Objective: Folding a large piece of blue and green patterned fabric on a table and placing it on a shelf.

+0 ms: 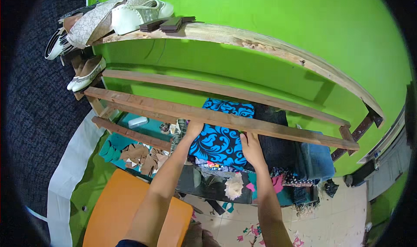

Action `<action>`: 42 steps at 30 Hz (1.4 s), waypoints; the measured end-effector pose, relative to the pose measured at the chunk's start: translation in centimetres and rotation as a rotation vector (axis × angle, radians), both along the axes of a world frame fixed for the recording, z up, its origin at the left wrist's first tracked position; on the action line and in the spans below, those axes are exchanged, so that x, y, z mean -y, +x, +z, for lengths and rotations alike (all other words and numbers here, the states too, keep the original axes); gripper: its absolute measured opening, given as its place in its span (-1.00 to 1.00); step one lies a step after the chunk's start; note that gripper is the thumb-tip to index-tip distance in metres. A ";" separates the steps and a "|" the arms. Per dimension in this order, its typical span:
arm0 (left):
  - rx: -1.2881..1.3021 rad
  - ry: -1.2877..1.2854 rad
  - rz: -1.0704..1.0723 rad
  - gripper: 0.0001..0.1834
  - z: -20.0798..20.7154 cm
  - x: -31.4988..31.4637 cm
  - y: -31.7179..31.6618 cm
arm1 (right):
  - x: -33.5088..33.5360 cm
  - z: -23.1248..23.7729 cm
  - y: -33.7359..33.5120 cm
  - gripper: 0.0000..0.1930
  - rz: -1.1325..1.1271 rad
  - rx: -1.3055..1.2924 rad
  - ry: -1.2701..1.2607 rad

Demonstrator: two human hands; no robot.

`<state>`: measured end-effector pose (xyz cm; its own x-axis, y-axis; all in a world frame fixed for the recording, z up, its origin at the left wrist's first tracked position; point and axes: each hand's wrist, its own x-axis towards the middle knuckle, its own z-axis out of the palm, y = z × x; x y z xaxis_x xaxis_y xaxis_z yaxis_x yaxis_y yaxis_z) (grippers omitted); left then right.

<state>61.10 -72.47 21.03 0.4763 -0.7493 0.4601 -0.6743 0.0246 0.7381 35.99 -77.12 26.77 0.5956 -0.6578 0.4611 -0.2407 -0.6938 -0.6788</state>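
A folded piece of blue and black patterned fabric [218, 143] lies on a pile of cloth on the lower shelf, beneath the wooden rails. My left hand [193, 129] grips its left edge, with the fingers partly hidden behind the front rail. My right hand [253, 147] holds the right edge, its thumb lying on the cloth and its other fingers mostly out of sight. Folded black fabric [273, 153] sits right beside my right hand, and folded blue denim [318, 161] lies farther right.
The front wooden rail [169, 109] crosses over the fabric, with a back rail [243, 92] behind it. White shoes [130, 19] rest on the top plank [243, 37]. Brown and teal scraps [138, 153] cover the shelf's left. An orange chair [117, 212] stands at front left; scraps litter the tiled floor.
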 end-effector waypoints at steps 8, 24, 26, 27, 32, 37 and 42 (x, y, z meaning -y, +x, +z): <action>0.431 0.081 0.212 -0.58 4.6 -6.3 -8.0 | -6.1 1.3 -0.1 -0.50 -0.240 -0.406 -0.593; 0.654 0.367 0.027 -0.49 -0.1 -4.5 -8.9 | -2.3 -5.1 4.5 -0.47 -0.244 -0.584 -0.433; 0.653 0.415 0.030 -0.49 0.3 -4.5 -9.0 | -2.4 -4.6 4.6 -0.46 -0.244 -0.613 -0.415; 0.659 0.463 0.022 -0.48 0.8 -4.5 -9.4 | -2.2 -5.0 4.3 -0.46 -0.245 -0.604 -0.414; 0.688 0.459 0.065 -0.48 1.0 -4.8 -9.7 | -2.3 -4.6 4.2 -0.45 -0.247 -0.590 -0.424; 0.778 0.332 0.211 -0.54 2.0 -6.7 -11.2 | -4.4 -2.9 3.3 -0.50 -0.264 -0.481 -0.509; 0.756 0.508 0.189 -0.56 5.8 -13.5 -14.7 | -11.0 -0.6 0.7 -0.60 -0.072 -0.423 -0.550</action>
